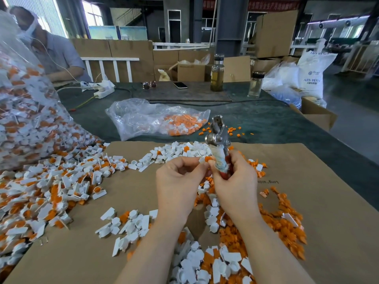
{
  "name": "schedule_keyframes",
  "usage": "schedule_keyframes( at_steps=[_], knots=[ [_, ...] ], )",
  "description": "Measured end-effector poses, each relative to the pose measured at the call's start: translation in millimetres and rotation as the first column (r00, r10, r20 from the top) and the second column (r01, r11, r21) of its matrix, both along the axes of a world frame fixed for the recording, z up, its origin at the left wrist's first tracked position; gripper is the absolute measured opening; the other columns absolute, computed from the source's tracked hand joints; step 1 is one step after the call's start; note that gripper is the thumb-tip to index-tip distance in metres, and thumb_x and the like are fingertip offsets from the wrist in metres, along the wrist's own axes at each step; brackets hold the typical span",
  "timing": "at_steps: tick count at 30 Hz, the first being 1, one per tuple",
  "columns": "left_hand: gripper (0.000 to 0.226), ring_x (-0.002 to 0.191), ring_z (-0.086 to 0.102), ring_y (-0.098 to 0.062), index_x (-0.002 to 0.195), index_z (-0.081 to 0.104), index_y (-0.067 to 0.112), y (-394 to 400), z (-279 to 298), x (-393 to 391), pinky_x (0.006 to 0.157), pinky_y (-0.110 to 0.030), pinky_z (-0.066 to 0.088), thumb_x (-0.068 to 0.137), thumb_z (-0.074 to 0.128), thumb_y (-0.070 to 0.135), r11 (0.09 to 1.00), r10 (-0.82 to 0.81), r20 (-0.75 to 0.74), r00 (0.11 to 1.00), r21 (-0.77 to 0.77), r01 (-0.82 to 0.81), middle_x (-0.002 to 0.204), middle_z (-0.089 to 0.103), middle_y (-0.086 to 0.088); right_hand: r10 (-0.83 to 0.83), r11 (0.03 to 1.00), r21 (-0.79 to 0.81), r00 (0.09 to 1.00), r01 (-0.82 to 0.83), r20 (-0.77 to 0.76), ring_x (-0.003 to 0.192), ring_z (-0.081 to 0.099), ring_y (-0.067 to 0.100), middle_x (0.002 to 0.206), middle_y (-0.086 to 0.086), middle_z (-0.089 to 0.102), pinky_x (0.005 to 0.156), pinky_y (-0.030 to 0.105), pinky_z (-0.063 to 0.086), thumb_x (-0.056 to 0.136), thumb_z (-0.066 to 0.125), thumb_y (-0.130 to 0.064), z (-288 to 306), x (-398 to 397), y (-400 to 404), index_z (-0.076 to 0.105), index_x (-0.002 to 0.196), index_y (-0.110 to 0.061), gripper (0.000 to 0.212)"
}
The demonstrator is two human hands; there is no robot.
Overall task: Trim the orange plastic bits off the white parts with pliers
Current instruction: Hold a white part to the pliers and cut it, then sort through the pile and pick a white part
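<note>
Small white-and-orange plastic part (206, 159) was pinched by left hand (180, 177); red-handled metal pliers (218, 140) were gripped upright by right hand (235, 177) over brown cardboard sheet (307, 181).

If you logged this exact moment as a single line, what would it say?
left hand: pinches orange-and-white part | right hand: grips pliers, head up | cut: not yet | cardboard sheet: piles of parts

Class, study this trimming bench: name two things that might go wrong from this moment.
1. The right hand holds the red-handled metal pliers while both hands' fingertips pinch the small orange-and-white plastic part; it might slip.
2. Trimmed orange bits lie against loose white parts, so piles may mix.
</note>
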State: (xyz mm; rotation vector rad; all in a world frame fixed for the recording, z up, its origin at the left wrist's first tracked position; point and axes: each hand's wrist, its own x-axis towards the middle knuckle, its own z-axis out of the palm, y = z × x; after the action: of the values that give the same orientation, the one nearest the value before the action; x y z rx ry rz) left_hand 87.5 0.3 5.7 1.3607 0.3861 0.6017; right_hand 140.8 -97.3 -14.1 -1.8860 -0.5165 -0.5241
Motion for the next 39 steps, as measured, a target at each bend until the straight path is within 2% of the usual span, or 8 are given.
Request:
schedule_keyframes(
  at_steps=[8,11,17,23,26,29,33,39],
  knots=[
    [0.008,0.069,0.073,-0.014,0.079,0.075,0.016,2,-3,3,0.063,-0.019,0.058,0.079,0.081,0.012,0.998,0.047,-0.042,0.998,0.038,-0.045,0.071,0.075,-0.001,0.071,0.997,-0.036,0.990,-0.075,-0.119,0.073,0.062,0.003,0.081,-0.015,0.064,0.063,0.024,0.053,0.087,0.069,-0.019,4,3,-1,0.063,0.099,-0.024,0.015],
    [0.007,0.066,0.072,-0.013,0.079,0.074,0.013,6,-5,5,0.059,-0.017,0.055,0.080,0.080,0.011,0.998,0.059,-0.037,0.998,0.016,-0.059,0.070,0.075,-0.004,0.148,0.984,-0.071,0.971,-0.164,-0.189,0.077,0.061,-0.001,0.084,-0.014,0.065,0.062,0.013,0.047,0.088,0.068,-0.019,7,4,-5,0.065,0.103,-0.022,0.016],
    [0.005,0.063,0.072,-0.011,0.087,0.071,0.004,16,-7,6,0.058,-0.015,0.054,0.085,0.075,0.006,0.999,0.030,0.021,0.999,-0.022,-0.029,0.074,0.075,-0.010,0.363,0.918,-0.014,0.854,-0.397,-0.372,0.081,0.063,0.002,0.083,-0.012,0.066,0.070,0.016,0.048,0.088,0.068,-0.020,16,8,-25,0.065,0.096,-0.030,0.013],
    [0.008,0.066,0.072,-0.012,0.093,0.069,0.001,25,-9,6,0.062,-0.017,0.055,0.086,0.072,0.005,0.999,0.000,0.094,0.996,-0.040,0.004,0.074,0.074,-0.004,0.380,0.826,-0.196,0.778,-0.529,-0.500,0.093,0.063,0.002,0.100,-0.013,0.065,0.086,0.031,0.051,0.088,0.069,-0.026,20,11,-41,0.058,0.100,-0.037,0.020],
    [0.006,0.067,0.072,-0.011,0.092,0.069,0.004,30,-10,6,0.065,-0.018,0.056,0.087,0.072,0.007,1.000,-0.005,0.107,0.994,0.000,0.005,0.073,0.073,-0.001,0.371,0.798,-0.252,0.776,-0.548,-0.510,0.093,0.057,-0.011,0.102,-0.027,0.057,0.083,0.015,0.046,0.088,0.068,-0.030,20,9,-40,0.047,0.094,-0.046,0.027],
    [0.005,0.068,0.071,-0.011,0.089,0.069,0.009,32,-10,6,0.066,-0.018,0.056,0.086,0.073,0.010,0.999,-0.015,0.110,0.994,0.040,0.010,0.073,0.073,0.001,0.366,0.800,-0.241,0.766,-0.549,-0.529,0.099,0.058,-0.005,0.109,-0.021,0.058,0.089,0.020,0.047,0.089,0.068,-0.030,20,11,-39,0.050,0.110,-0.041,0.030],
    [0.004,0.067,0.071,-0.010,0.088,0.069,0.010,33,-10,6,0.066,-0.018,0.056,0.087,0.071,0.007,0.997,-0.043,0.117,0.992,0.063,0.035,0.070,0.072,0.003,0.400,0.787,-0.232,0.759,-0.572,-0.514,0.079,0.049,-0.030,0.092,-0.030,0.049,0.067,-0.003,0.039,0.088,0.069,-0.024,22,7,-38,0.043,0.089,-0.046,0.034],
    [0.003,0.066,0.069,-0.008,0.090,0.068,0.007,34,-9,5,0.067,-0.017,0.055,0.088,0.069,0.006,0.995,-0.077,0.133,0.988,0.073,0.067,0.070,0.070,0.004,0.382,0.777,-0.305,0.798,-0.550,-0.467,0.078,0.061,-0.001,0.086,-0.014,0.065,0.075,0.026,0.050,0.087,0.067,-0.021,20,8,-34,0.061,0.096,-0.033,0.017]
  ],
)
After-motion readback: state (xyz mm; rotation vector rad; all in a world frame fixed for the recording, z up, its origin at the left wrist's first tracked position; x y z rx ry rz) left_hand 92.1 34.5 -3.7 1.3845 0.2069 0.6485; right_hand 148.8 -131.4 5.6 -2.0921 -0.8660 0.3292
